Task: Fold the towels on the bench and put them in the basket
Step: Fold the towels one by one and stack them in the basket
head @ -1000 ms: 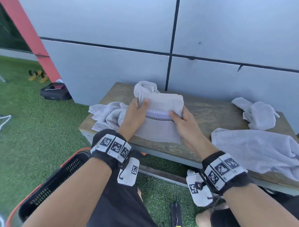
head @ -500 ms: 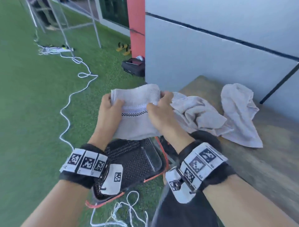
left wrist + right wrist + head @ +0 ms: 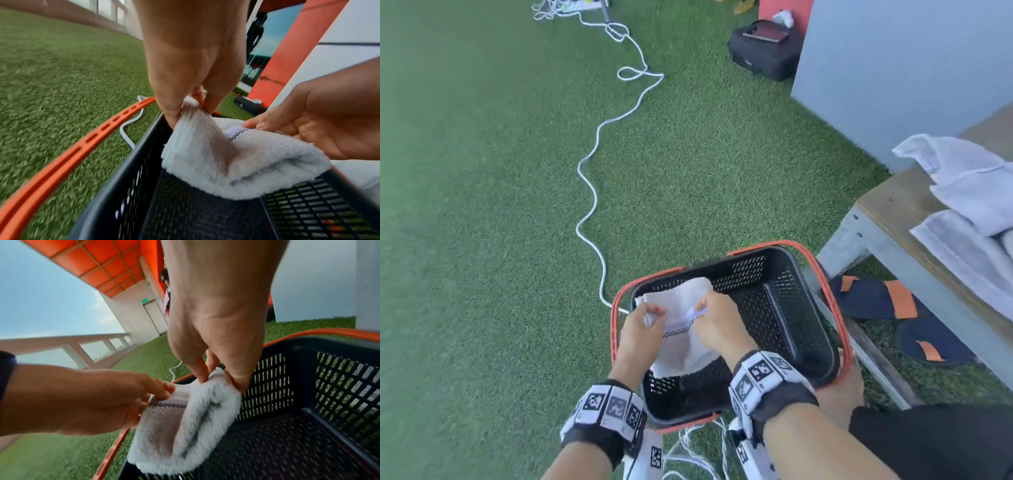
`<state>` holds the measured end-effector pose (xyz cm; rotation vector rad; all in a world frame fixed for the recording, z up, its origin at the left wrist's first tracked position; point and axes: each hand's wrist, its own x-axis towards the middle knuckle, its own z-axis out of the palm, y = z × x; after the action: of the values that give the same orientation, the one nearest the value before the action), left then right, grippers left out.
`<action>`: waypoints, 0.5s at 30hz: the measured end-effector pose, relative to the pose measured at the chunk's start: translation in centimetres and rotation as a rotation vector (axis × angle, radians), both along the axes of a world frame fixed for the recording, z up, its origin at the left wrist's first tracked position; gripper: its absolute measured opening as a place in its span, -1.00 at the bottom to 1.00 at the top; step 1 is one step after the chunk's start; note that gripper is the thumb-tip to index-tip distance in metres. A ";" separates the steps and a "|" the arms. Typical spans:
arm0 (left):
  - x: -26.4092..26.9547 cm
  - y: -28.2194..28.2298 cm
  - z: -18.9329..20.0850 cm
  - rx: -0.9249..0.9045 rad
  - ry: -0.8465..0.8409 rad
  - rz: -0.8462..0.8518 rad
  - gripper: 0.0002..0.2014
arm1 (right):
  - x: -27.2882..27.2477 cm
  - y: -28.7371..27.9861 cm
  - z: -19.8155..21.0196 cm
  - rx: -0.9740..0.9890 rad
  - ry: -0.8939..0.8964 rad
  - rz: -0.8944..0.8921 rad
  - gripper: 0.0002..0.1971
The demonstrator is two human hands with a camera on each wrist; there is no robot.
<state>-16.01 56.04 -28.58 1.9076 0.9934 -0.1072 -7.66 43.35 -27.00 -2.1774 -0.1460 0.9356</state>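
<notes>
Outdoors, on green turf (image 3: 493, 212). Black mesh basket (image 3: 784, 308) with orange handles standing on the turf just beside the end of the counter (image 3: 887, 212).

Folded white towel (image 3: 681, 329), dark checked stripe across it, held over the left end of the basket, partly inside the rim. Lower fold hanging down toward the basket floor; touching the floor or not: cannot tell.

Left hand (image 3: 640, 329) on the towel's left edge. Grip closed: thumb and fingers pinching the top of the cloth, seen clearly from the left wrist view, where the left hand's fingers (image 3: 170, 112) bunch the edge just above the basket wall (image 3: 133, 162).

Right hand (image 3: 717, 322) on the towel's right edge. Grip likewise closed to a pinch, thumb on one face, fingers (image 3: 238, 382) on the other, cloth drooping below it in a loose roll. Both hands close together, stripe running between them.

Rest of basket interior: bare mesh where visible.

On the counter, to the right: loose pile of unfolded white towels (image 3: 972, 192), one edge hanging over the front. Under the counter: pair of dark sandals (image 3: 887, 301) with orange straps, on the turf.

Farther off: white cable (image 3: 599, 192) snaking over the turf toward the basket, more loops of it near the feet. Black bag (image 3: 763, 51) by the grey wall (image 3: 900, 68).

Marker bands on both wrists.
</notes>
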 end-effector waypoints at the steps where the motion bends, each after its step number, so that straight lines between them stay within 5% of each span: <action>1: 0.3 -0.2 -1.1 -0.012 0.047 -0.016 -0.86 | 0.3 0.3 -1.2 -0.032 0.029 0.031 -0.73; 15: 3.6 -0.7 -9.2 -0.104 0.330 -0.030 -0.61 | 2.1 0.8 -9.8 -0.221 0.325 0.199 -0.48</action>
<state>-12.38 55.31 -37.83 1.8444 1.1523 -0.4948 -5.59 44.19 -36.75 -2.2011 -0.1063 1.4654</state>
